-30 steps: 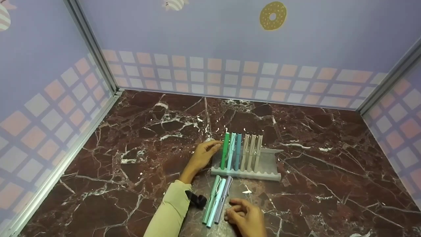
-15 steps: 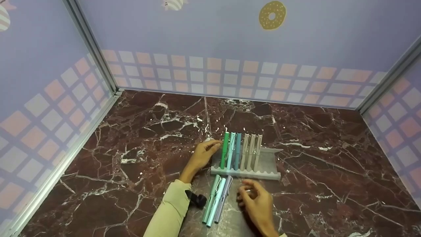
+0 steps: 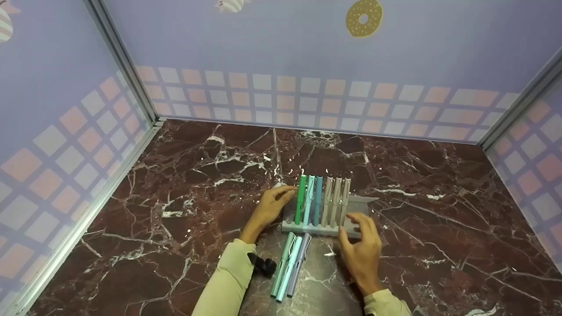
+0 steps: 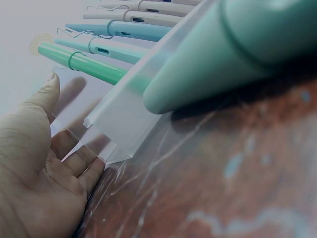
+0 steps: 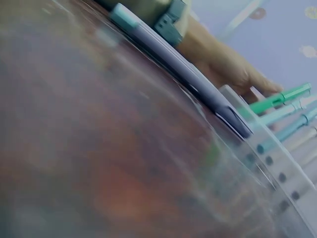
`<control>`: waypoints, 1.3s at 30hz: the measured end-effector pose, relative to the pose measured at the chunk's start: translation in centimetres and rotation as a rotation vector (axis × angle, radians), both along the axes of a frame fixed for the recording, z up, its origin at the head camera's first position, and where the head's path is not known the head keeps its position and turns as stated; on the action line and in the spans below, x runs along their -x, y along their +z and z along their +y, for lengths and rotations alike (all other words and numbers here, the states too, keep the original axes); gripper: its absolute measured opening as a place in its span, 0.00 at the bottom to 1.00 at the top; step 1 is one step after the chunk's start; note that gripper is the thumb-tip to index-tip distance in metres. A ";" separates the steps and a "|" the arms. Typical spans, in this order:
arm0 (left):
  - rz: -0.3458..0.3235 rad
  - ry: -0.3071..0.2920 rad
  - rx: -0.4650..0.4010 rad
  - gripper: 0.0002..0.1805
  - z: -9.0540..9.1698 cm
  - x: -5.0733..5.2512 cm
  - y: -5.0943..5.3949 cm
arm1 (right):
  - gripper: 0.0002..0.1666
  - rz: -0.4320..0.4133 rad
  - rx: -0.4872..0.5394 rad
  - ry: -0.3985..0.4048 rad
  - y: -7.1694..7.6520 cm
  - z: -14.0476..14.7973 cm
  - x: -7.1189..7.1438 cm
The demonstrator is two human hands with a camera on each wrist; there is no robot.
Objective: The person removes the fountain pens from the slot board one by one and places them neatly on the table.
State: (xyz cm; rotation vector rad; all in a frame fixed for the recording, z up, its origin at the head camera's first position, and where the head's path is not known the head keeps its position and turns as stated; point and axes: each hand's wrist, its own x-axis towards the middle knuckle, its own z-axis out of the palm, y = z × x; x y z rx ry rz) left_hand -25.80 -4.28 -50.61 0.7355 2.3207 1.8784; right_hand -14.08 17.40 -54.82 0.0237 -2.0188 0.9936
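A clear pen stand [image 3: 307,229] holds several leaning pens: a green pen [image 3: 300,199], a light blue pen [image 3: 309,199], a darker blue pen [image 3: 318,202] and several beige pens [image 3: 337,202]. My left hand [image 3: 268,210] holds the stand's left edge, with the thumb near its upper edge and the fingers behind the clear plate [image 4: 101,121]. At the stand's right part, my right hand [image 3: 363,245] reaches over the front lip, thumb and forefinger spread apart beside the rightmost beige pen; contact is unclear. The right wrist view does not show this hand.
In front of the stand lie a sage green pen [image 3: 283,265], a pale blue pen [image 3: 289,270] and a purple-grey pen [image 3: 299,265], side by side on the dark red marbled table [image 3: 197,149]. Patterned walls [image 3: 307,44] enclose the back and sides.
My right hand has moved away from the loose pens, forward and rightward to the stand, and its thumb and forefinger have spread. My left hand and the pens stay put.
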 end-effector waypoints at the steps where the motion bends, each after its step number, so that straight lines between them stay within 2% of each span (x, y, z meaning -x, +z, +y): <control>1: 0.002 0.001 0.002 0.16 0.0 0.0 0.0 | 0.22 -0.001 -0.006 -0.011 0.0 0.2 0.3; 4: 0.004 -0.001 -0.001 0.16 0.0 0.0 0.0 | 0.23 -0.021 -0.003 -0.031 -0.1 0.7 1.0; 8: 0.006 -0.007 -0.010 0.15 0.0 0.0 0.0 | 0.25 -0.082 0.010 -0.006 -0.3 1.0 1.8; 12: 0.013 -0.016 -0.015 0.16 -0.1 0.0 0.0 | 0.23 -0.168 -0.076 -0.011 -0.6 1.1 1.9; 15: 0.021 -0.020 -0.013 0.16 -0.1 -0.1 -0.1 | 0.19 -0.202 -0.143 -0.029 -0.8 1.0 1.8; 25: 0.017 -0.013 -0.011 0.16 0.0 -0.1 -0.2 | 0.17 -0.225 -0.141 -0.023 -0.8 1.1 1.6; 30: 0.003 -0.031 -0.027 0.16 0.0 -0.1 -0.1 | 0.16 -0.236 -0.138 -0.012 -0.5 1.0 1.4; 35: -0.001 -0.038 -0.033 0.16 0.0 -0.2 0.1 | 0.15 -0.219 -0.124 -0.009 -0.5 1.1 1.6; 39: 0.009 -0.033 -0.024 0.16 0.0 -0.1 0.1 | 0.09 -0.186 -0.107 -0.013 -0.3 1.2 1.8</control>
